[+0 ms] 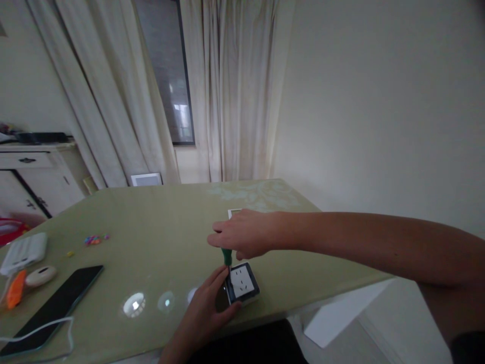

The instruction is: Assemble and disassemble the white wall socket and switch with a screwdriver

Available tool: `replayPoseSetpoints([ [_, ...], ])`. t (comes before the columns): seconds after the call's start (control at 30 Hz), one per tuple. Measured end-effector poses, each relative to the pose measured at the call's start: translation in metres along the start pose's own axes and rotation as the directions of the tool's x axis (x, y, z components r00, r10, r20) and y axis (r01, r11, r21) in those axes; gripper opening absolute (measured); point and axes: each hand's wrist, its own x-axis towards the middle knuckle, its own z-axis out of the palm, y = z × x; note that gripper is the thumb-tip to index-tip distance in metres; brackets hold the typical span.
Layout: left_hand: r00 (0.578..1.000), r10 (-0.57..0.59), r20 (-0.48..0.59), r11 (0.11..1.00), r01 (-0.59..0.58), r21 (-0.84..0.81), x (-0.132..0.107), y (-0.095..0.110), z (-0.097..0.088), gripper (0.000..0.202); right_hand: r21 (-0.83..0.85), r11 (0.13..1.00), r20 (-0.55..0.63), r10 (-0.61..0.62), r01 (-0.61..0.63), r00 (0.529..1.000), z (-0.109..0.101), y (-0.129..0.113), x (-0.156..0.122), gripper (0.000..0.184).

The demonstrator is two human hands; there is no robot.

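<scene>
A wall socket (242, 281) with a white face and dark frame lies face up near the table's front edge. My left hand (206, 308) is closed around its left side, thumb along the near edge and fingers at the far left corner. From above, my right hand (244, 235) grips a screwdriver with a green handle (227, 256). The screwdriver stands nearly upright, its shaft coming down at the socket's left edge by my left fingertips. Its tip is too small to make out. Just behind my right hand, a white frame (232, 212) shows in part.
On the green table (159, 263), a dark phone (56, 306) with a white cable (36, 331) lies at left. Near it are a white box-shaped device (25, 253), a round white object (41, 276), an orange object (16, 289) and small colourful beads (93, 240).
</scene>
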Motion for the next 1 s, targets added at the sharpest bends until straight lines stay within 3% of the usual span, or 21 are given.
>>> replayPoseSetpoints([
  [0.1,1.000,0.004,0.004,1.000,-0.004,-0.008,0.000,0.001,0.000,0.072,-0.010,0.999,0.031,0.030,-0.030,0.999,0.000,0.000,-0.001,0.027],
  [0.37,1.000,0.011,-0.006,1.000,-0.011,0.001,0.000,0.002,-0.002,0.073,-0.006,0.999,0.034,0.051,-0.050,0.998,0.002,0.001,-0.002,0.030],
  [0.53,1.000,0.009,-0.007,1.000,-0.009,-0.021,0.000,0.003,-0.002,0.073,-0.012,1.000,0.055,-0.026,0.026,0.998,-0.004,0.002,-0.002,0.022],
  [0.6,1.000,0.000,0.000,0.999,0.000,-0.047,0.001,0.004,-0.002,0.073,0.019,1.000,0.055,0.008,-0.009,0.998,-0.006,0.010,-0.007,0.022],
  [0.7,1.000,-0.015,0.017,0.991,0.017,-0.131,0.002,0.005,-0.004,0.073,0.179,0.980,-0.064,0.104,-0.091,0.993,0.001,0.036,-0.021,0.026],
  [0.77,0.999,-0.032,0.030,0.978,0.037,-0.203,0.004,0.007,-0.007,0.073,0.385,0.919,-0.191,0.168,-0.084,0.967,0.017,0.057,-0.032,0.022],
  [0.83,0.997,-0.054,0.050,0.963,0.065,-0.263,0.006,0.010,-0.010,0.074,0.696,0.717,-0.299,0.339,-0.039,0.892,0.043,0.076,-0.041,0.021],
  [0.93,0.996,-0.054,0.077,0.958,0.073,-0.276,0.010,0.018,-0.017,0.071,0.814,0.579,-0.316,0.502,-0.042,0.805,0.099,0.089,-0.040,0.022],
  [1.0,0.995,-0.035,0.093,0.967,0.058,-0.249,0.013,0.022,-0.020,0.069,0.884,0.466,-0.303,0.630,-0.037,0.715,0.140,0.089,-0.029,0.022],
])
